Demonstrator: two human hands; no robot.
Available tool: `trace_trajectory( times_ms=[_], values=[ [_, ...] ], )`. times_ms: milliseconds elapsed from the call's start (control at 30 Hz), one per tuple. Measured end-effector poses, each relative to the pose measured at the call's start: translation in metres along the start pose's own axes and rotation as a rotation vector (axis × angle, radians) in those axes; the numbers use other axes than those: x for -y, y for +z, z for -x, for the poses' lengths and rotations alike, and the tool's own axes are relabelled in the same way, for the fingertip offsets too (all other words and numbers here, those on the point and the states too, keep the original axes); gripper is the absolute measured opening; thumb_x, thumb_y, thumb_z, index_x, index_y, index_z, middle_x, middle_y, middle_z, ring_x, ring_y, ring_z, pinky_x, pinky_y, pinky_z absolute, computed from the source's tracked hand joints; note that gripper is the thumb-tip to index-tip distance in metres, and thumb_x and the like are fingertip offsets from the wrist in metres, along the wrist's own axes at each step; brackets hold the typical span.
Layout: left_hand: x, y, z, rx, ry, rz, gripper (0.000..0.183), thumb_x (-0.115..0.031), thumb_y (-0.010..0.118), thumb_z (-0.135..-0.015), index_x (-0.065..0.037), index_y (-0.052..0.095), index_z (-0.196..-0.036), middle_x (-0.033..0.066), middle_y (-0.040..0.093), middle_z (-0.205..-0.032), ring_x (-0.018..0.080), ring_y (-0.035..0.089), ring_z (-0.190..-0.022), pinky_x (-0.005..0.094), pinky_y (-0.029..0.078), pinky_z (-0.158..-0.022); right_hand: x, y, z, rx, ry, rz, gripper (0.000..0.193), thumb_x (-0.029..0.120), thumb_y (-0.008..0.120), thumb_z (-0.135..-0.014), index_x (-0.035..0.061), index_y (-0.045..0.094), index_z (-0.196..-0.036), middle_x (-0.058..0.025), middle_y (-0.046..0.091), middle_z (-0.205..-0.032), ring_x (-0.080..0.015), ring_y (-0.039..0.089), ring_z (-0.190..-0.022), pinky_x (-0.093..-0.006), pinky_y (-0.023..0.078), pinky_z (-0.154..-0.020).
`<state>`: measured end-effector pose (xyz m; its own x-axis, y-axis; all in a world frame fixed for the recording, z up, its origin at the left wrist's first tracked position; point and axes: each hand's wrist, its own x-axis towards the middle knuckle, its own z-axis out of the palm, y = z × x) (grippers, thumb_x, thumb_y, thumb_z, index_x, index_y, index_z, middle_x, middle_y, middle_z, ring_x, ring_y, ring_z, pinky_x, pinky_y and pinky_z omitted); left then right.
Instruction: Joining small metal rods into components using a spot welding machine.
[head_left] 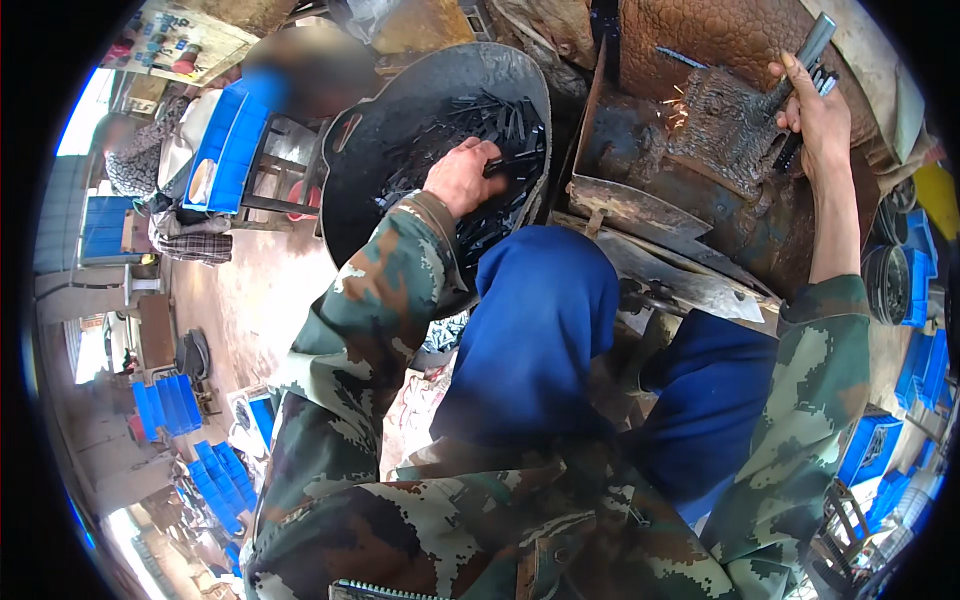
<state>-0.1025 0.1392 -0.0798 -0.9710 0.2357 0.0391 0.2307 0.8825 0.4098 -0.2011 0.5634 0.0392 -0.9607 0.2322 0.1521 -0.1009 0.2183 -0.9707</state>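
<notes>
"Right hand (pixel 818 118)?"

"Closed round a metal bar (pixel 816 42), sparks (pixel 679 110) to its left: hot work, probably."

"Left hand (pixel 462 178)?"

"Half-curled over black strips (pixel 510 118); can't tell its grip. Next likely calls for a clean pinch."

- Head cam: L one of fisheye pair, head-worn, faces steeply down, pic upright.
- Looks from near side of black tub (pixel 400 115), over wearer's knees (pixel 548 290).
- Close range: tub w/in arm's reach; wide lens gets floor (pixel 265 325) L of tub.
</notes>
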Motion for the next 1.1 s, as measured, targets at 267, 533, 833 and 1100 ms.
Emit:
trace_trajectory(
  times_ms=[267, 533, 833, 1100],
  values=[
    [0.009, -0.016, -0.006, 0.019, -0.182, 0.292, 0.021, -0.018, 0.062, -0.087, 0.001, 0.064, -0.094, 0.0098, 0.062, -0.077, 0.0185, 0.054, -0.066, 0.0314, 0.047, -0.068, -0.004, -0.002, -0.003, -0.005, 0.0, 0.013, 0.034, 0.037, 0.07, -0.092, 0.0037, 0.073, -0.095, 0.0041, 0.047, -0.053, -0.0059, 0.041, -0.047, -0.0252, 0.043, -0.051],
    [-0.035, -0.051, 0.004, -0.022, -0.309, 1.251, 0.015, -0.018, 0.055, -0.095, -0.005, 0.054, -0.102, 0.0082, 0.06, -0.079, 0.0184, 0.059, -0.063, 0.0286, 0.048, -0.06, -0.005, 0.002, -0.002, -0.019, 0.001, -0.014, 0.032, 0.037, 0.071, -0.091, 0.0049, 0.073, -0.091, 0.0031, 0.047, -0.05, -0.0065, 0.043, -0.044, -0.0252, 0.043, -0.047],
    [-0.15, -0.08, -0.048, 0.136, -0.105, 1.449, 0.022, -0.02, 0.055, -0.098, -0.005, 0.051, -0.114, 0.001, 0.052, -0.075, 0.0049, 0.041, -0.054, 0.0215, 0.027, -0.044, -0.002, 0.001, 0.0, -0.03, -0.007, -0.03, 0.032, 0.032, 0.072, -0.091, 0.0005, 0.069, -0.096, -0.0018, 0.066, -0.072, -0.0054, 0.042, -0.045, -0.0253, 0.044, -0.046],
    [-0.277, -0.047, -0.118, 0.042, 0.21, 1.424, 0.014, -0.012, 0.062, -0.09, -0.001, 0.061, -0.099, -0.0009, 0.051, -0.066, 0.0058, 0.045, -0.052, 0.0223, 0.034, -0.043, -0.006, 0.0, -0.003, -0.058, 0.014, 0.05, 0.019, 0.016, 0.055, -0.098, 0.0037, 0.057, -0.084, -0.0014, 0.049, -0.057, -0.0118, 0.047, -0.047, -0.0277, 0.043, -0.047]
  ],
)
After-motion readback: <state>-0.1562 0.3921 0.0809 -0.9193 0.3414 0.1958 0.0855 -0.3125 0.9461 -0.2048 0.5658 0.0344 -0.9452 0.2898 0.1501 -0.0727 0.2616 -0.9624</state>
